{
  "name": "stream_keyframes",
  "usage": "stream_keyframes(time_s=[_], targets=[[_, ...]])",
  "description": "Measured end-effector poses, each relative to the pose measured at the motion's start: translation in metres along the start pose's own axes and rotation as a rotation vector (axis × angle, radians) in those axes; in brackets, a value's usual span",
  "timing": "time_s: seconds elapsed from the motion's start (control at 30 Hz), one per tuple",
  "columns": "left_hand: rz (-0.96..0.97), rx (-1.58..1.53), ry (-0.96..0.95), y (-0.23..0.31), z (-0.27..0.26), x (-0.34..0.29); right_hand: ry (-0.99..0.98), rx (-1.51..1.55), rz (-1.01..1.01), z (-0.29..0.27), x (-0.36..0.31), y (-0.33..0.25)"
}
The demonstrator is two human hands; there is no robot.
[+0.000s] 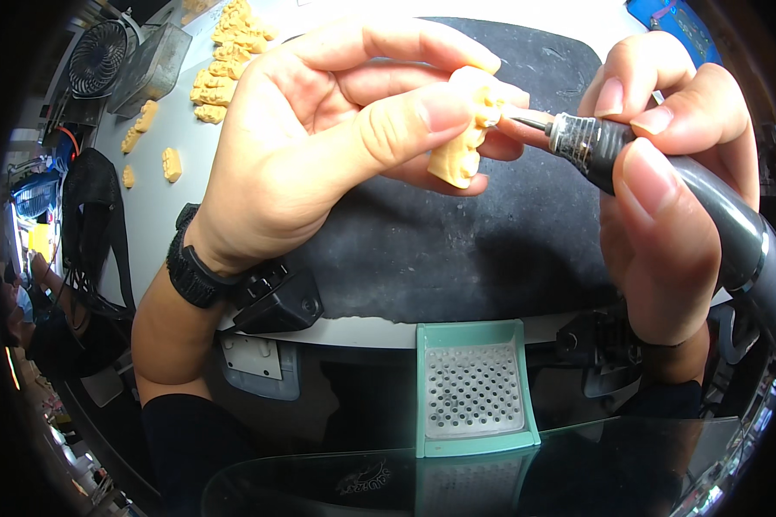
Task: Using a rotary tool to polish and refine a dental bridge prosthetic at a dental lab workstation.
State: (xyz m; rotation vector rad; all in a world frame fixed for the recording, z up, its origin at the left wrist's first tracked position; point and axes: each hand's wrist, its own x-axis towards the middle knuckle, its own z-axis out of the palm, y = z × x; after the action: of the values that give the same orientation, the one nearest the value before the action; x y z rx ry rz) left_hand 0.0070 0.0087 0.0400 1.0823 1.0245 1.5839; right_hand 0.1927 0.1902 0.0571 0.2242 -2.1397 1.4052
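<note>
Between the thumb and fingers of my left hand (319,129) is a yellow plaster dental model (459,155), held tilted above the dark mat. A strapped black device (276,297) sits on that wrist. My right hand (664,164) grips a black rotary handpiece (603,151) like a pen. Its thin metal bur (526,121) points left and meets, or nearly meets, the upper right side of the model. Whether the tip actually touches cannot be made out. Part of the model is hidden behind my left thumb and fingertips.
A black mat (388,258) covers the middle of the white table. Several yellow plaster models (220,82) lie at the far left, near a grey metal box (149,69) and a small fan (99,59). A green-framed perforated tray (422,388) juts from the front edge. A blue object (677,26) lies far right.
</note>
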Motion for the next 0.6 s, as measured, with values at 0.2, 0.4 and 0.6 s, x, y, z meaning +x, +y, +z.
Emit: stream_keyframes(time_s=[0.2,0.4,0.6], targets=[[-0.025,0.005,0.125,-0.010,-0.010,0.004,-0.029,-0.054,-0.026,-0.001,0.000,0.000],[-0.084,0.098,0.012,0.003,-0.003,0.005,-0.026,-0.024,-0.040,-0.001,0.002,0.001],[-0.105,0.122,0.027,0.007,0.004,0.009,-0.068,0.112,-0.047,-0.005,0.005,0.001]])
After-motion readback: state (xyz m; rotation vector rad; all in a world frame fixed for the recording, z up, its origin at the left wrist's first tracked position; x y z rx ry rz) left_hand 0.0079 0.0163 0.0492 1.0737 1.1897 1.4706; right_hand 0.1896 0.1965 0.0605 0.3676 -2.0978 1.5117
